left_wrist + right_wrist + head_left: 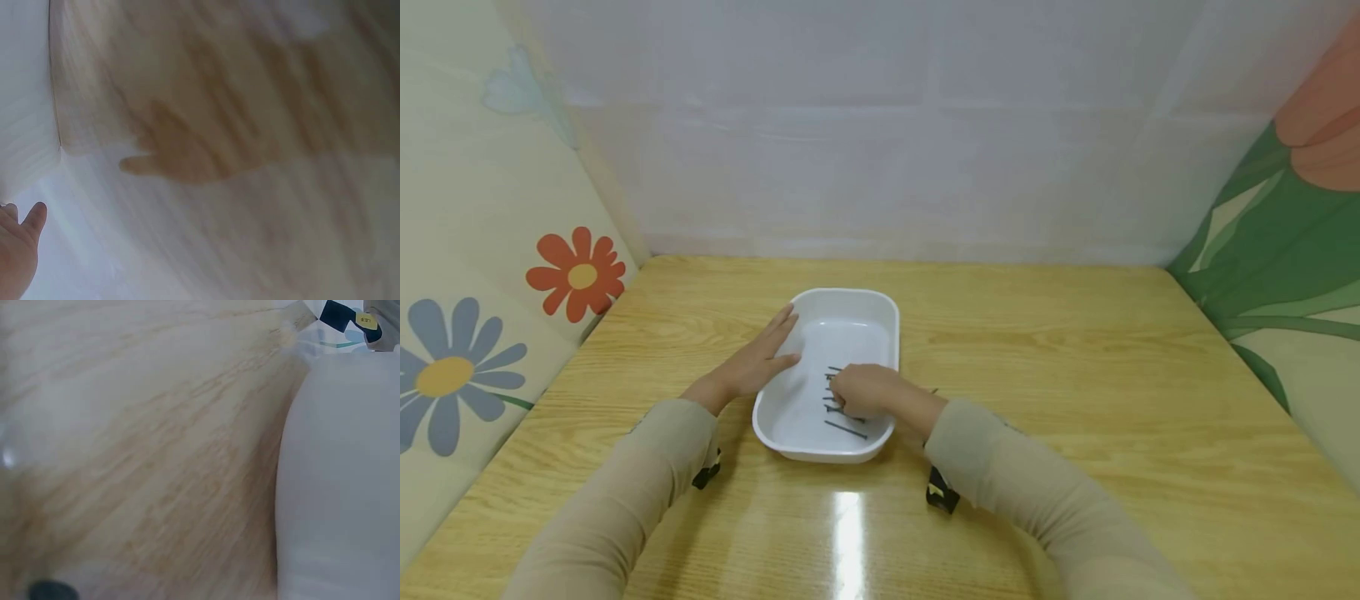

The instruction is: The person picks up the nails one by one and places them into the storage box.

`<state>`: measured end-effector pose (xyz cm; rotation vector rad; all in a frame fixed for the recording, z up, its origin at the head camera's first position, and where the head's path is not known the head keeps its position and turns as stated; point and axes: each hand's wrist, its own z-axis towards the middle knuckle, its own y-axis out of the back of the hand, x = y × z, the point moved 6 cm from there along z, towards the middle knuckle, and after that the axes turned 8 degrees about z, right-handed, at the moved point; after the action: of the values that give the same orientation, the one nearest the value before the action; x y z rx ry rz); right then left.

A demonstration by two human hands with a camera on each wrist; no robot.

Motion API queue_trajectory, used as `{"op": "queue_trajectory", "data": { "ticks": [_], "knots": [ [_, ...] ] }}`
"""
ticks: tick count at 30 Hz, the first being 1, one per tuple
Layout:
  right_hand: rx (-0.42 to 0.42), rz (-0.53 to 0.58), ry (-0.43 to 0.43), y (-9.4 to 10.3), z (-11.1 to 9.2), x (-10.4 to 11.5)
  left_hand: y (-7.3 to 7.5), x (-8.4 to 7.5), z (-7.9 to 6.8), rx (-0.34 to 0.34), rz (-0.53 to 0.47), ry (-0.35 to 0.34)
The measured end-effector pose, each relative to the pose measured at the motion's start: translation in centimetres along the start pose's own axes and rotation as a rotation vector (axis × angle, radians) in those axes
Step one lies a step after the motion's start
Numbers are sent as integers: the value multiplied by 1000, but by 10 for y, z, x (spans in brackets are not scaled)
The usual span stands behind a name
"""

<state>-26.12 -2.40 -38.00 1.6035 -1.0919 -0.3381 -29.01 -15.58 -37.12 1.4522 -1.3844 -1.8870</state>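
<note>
A white rectangular tray (820, 457) sits on the wooden table, and several thin dark nails (846, 430) lie roughly side by side in its near half. My left hand (760, 358) rests along the tray's left rim with its fingers straight and the thumb over the inside. In the left wrist view only part of that hand (17, 256) shows, beside the tray wall (25, 94). My right hand (867, 390) reaches into the tray, fingers curled down, pinching at a nail among the row; its fingertips are mostly hidden. The right wrist view shows the tray's outer wall (340, 487), not the hand.
The glossy wooden table (1075, 375) extends around the tray. A pale cloth backdrop (880, 167) stands behind it, with flower-patterned cloths at left and right. Dark wrist straps (942, 492) hang below both sleeves.
</note>
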Motion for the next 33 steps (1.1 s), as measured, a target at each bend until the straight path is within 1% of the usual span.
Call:
{"op": "queue_trajectory", "data": {
  "ticks": [5, 12, 19, 22, 25, 29, 33],
  "knots": [
    [9, 2, -18, -1, -1, 2, 0, 1, -2, 10, -4, 10],
    [2, -39, -2, -3, 0, 4, 0, 4, -3, 12, -3, 24],
    [-9, 14, 7, -1, -3, 3, -1, 3, -4, 7, -11, 12],
    [-25, 69, 47, 3, -6, 5, -1, 3, -3, 2, -3, 2],
    [-70, 128, 132, 8, -8, 7, -1, 3, -3, 0, 3, -2],
    [-165, 233, 248, 16, -10, 7, -1, 2, -2, 2, 5, -8],
    [-262, 372, 316, 24, -13, 4, 0, 2, -2, -4, 8, -16]
  ]
}}
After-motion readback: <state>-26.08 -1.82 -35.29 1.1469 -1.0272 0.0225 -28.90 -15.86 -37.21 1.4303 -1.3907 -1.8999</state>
